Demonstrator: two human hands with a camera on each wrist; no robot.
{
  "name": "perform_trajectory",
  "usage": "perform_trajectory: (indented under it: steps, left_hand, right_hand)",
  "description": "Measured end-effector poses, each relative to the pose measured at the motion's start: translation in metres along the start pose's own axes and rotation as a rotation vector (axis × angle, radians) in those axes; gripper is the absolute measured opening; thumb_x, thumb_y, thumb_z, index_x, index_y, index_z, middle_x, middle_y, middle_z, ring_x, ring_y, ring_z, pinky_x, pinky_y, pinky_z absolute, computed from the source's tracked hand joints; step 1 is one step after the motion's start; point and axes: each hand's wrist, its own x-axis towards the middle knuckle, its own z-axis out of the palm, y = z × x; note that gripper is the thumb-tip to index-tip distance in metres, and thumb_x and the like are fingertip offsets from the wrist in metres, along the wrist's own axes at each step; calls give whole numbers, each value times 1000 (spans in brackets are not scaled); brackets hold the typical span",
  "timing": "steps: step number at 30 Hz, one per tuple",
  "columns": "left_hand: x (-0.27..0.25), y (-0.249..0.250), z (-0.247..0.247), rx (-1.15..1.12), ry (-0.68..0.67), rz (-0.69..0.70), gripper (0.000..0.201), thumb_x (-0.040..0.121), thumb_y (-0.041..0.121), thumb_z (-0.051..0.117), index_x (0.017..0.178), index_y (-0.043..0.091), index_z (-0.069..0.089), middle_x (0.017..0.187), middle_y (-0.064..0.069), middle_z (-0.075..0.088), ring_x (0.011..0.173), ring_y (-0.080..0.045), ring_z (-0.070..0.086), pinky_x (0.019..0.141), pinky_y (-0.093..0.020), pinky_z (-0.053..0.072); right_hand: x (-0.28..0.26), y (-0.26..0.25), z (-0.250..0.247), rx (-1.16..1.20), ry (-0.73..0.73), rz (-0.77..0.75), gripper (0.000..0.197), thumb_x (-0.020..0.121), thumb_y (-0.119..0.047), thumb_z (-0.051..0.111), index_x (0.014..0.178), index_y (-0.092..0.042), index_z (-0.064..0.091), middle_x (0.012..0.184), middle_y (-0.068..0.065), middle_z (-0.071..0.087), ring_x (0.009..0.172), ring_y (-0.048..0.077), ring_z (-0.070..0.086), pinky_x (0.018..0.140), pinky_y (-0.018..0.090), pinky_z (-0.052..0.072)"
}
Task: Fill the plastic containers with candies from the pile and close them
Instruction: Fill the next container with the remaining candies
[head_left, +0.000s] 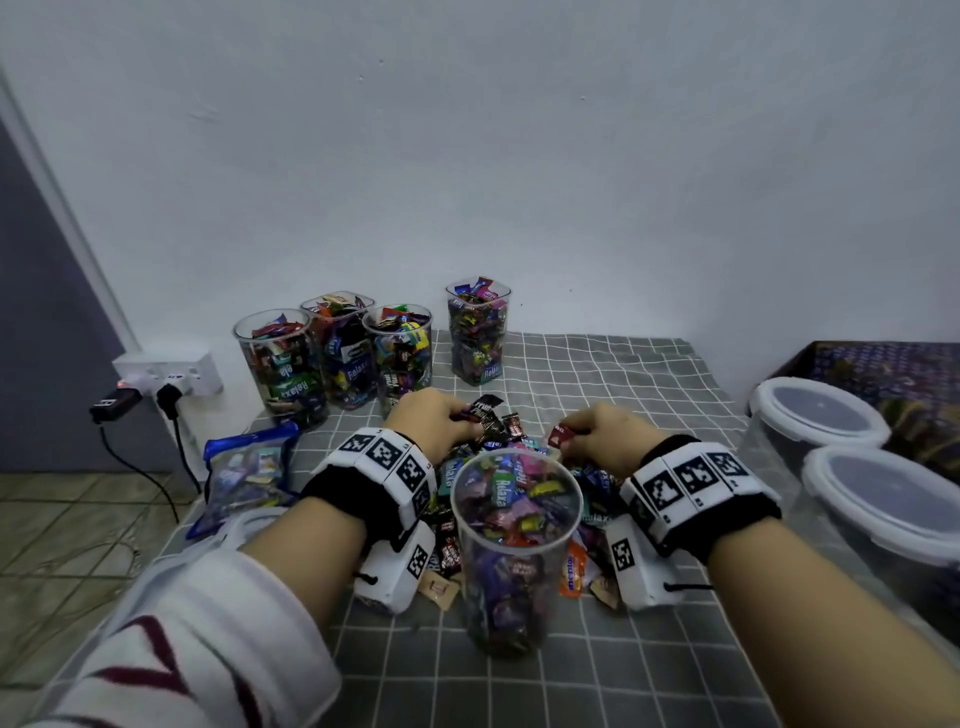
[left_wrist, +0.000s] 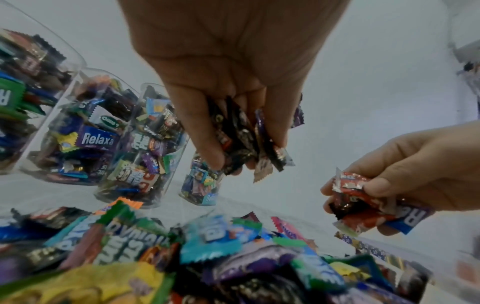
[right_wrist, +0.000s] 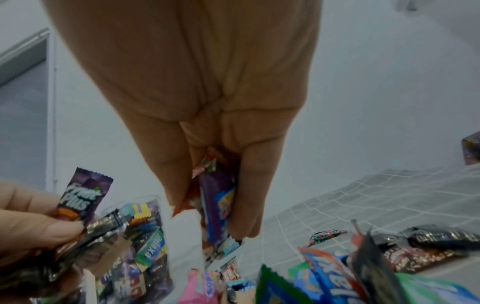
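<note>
Now: both hands full of candy

Nearest, an open plastic container (head_left: 515, 525), nearly full, stands on the checked desk (head_left: 649, 670) before the candy pile (head_left: 498, 441). Behind it, the left hand (head_left: 434, 423) and right hand (head_left: 605, 434) each clutch wrapped candies. Four filled containers (head_left: 363, 353) line the wall.

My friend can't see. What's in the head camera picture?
Two hands, left hand and right hand, each grip candies above the candy pile, behind a nearly full open container. Four filled containers stand at the back.
</note>
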Motion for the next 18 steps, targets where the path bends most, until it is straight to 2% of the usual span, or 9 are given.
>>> perform_trajectory:
  steps: [5, 8, 11, 14, 16, 18]
  left_hand:
    - [-13, 1, -4, -115, 12, 24, 14, 88, 29, 64, 91, 19, 72, 92, -7, 71, 83, -17, 60, 70, -27, 42]
    - [-20, 3, -7, -187, 56, 22, 15, 87, 29, 65, 92, 17, 73, 88, -7, 71, 82, -21, 61, 72, -29, 45]
    - [-24, 7, -10, -273, 83, 19, 16, 86, 24, 66, 91, 10, 73, 78, -9, 69, 71, -20, 59, 72, -35, 51]
    - [-30, 10, -14, -371, 105, 44, 8, 86, 19, 67, 81, 15, 71, 76, -12, 69, 75, -28, 64, 76, -47, 55]
    - [-34, 13, -16, -407, 133, 63, 10, 86, 19, 66, 77, 20, 69, 78, -13, 70, 75, -28, 64, 73, -46, 54]
    - [-39, 15, -17, -439, 154, 80, 12, 87, 20, 65, 76, 21, 69, 80, -13, 70, 72, -23, 62, 71, -42, 54]
  right_hand:
    - [-16, -3, -3, 73, 31, -41, 25, 95, -13, 51, 118, -10, 62, 106, 8, 66, 91, 18, 59, 71, 26, 45]
    - [-25, -7, -5, 130, 88, -96, 25, 95, -11, 51, 117, -10, 63, 102, 8, 68, 92, 21, 62, 78, 28, 48]
    - [-32, -11, -9, 249, 137, -152, 27, 93, -8, 53, 118, -10, 62, 102, 9, 69, 90, 17, 62, 75, 20, 48]
    - [-39, -17, -12, 324, 166, -210, 29, 92, -7, 55, 120, -11, 62, 102, 7, 70, 94, 19, 64, 88, 28, 50]
    - [-43, -20, -13, 367, 177, -248, 31, 92, -7, 55, 122, -10, 61, 101, 6, 70, 97, 20, 65, 91, 32, 50]
    - [-50, -24, -14, 419, 175, -285, 33, 92, -5, 55, 124, -9, 59, 100, 6, 70, 96, 18, 65, 88, 28, 51]
